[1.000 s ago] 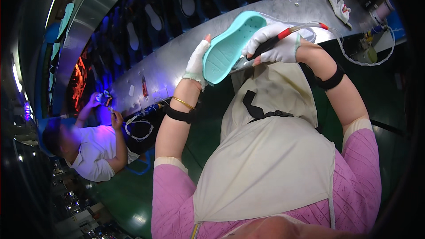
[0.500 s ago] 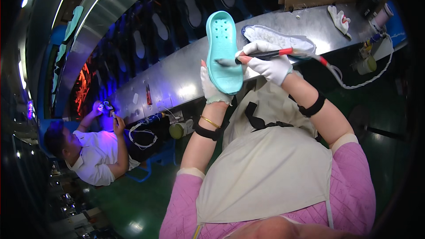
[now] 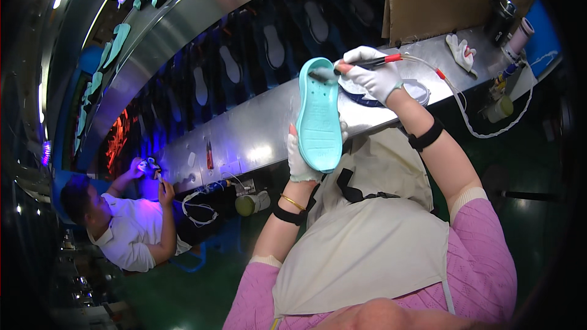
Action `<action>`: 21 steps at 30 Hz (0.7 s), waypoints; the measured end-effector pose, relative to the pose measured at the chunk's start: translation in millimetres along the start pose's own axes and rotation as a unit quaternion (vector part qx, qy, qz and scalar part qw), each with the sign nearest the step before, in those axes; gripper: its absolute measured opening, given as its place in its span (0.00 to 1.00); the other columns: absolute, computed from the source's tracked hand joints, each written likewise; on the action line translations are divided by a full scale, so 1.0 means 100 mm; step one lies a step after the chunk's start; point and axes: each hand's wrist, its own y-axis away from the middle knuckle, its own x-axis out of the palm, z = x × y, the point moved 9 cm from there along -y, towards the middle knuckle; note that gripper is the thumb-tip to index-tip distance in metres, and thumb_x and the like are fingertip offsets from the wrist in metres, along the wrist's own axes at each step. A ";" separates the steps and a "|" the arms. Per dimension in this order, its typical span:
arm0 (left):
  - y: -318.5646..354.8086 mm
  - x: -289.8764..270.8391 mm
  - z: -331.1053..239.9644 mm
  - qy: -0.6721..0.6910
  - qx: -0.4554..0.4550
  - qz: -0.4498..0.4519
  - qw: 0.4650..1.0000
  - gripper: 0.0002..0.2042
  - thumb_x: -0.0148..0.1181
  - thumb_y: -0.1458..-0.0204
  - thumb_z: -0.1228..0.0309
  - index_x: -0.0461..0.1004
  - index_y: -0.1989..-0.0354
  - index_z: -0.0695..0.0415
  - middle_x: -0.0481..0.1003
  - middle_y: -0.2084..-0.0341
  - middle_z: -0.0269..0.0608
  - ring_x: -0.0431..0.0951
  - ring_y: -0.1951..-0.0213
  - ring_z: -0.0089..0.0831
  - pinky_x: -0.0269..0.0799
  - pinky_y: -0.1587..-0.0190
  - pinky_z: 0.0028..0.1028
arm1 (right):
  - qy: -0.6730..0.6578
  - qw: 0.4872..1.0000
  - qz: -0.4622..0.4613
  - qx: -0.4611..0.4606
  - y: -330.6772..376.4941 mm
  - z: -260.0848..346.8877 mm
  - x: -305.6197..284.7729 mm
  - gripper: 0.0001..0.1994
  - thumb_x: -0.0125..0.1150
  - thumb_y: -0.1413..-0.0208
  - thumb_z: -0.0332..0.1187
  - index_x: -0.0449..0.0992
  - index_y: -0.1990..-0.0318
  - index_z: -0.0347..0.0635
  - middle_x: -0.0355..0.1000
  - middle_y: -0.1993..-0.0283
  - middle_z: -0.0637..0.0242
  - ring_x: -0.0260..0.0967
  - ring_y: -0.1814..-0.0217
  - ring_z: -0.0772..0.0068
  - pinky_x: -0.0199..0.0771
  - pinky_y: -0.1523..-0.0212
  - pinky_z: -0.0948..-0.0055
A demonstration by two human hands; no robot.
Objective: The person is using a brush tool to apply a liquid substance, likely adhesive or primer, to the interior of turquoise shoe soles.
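A turquoise shoe sole with a raised rim and small holes at its far end is held up over the bench's front edge. My left hand, in a white glove with bare fingertips, is closed around its near part from below. In my right hand, gloved the same way, is a brush with a dark handle, red bands and a tube at its back end. Its pale bristles touch the sole's inner face near the holes. Behind my right hand lies a white-lined dark blue shoe part, partly covered.
A metal bench runs across, with rows of dark shoes beyond it. A white glove, a black canister and a cardboard sheet are at the right. At the left a co-worker sits by the bench.
The brush has moved from the sole's lower middle to its far end with the holes. The sole has come lower in view and is tilted differently; my left hand still holds it.
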 end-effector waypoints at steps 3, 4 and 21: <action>-0.01 -0.01 -0.02 -0.031 0.007 0.003 0.999 0.39 0.39 0.47 0.39 0.53 0.38 0.61 0.63 0.46 0.54 0.70 0.49 0.49 0.66 0.45 0.43 | 0.006 0.995 0.005 -0.104 0.05 0.14 0.02 0.04 0.63 0.52 0.23 0.75 0.68 0.39 0.74 0.66 0.69 0.70 0.63 0.79 0.71 0.58 0.78; 0.00 -0.02 -0.07 -0.044 0.016 -0.006 0.999 0.38 0.38 0.47 0.40 0.54 0.38 0.61 0.63 0.46 0.54 0.70 0.49 0.48 0.66 0.46 0.43 | 0.012 0.990 0.009 -0.142 0.16 0.21 0.10 0.05 0.65 0.53 0.23 0.75 0.69 0.40 0.73 0.65 0.70 0.70 0.62 0.80 0.70 0.58 0.80; 0.00 -0.21 -0.47 -0.175 0.064 -0.042 0.982 0.30 0.30 0.40 0.47 0.62 0.45 0.63 0.73 0.57 0.49 0.76 0.58 0.34 0.73 0.54 0.30 | 0.215 0.922 0.239 -0.216 0.64 0.60 0.44 0.08 0.62 0.58 0.18 0.73 0.70 0.41 0.73 0.60 0.62 0.71 0.56 0.64 0.69 0.51 0.69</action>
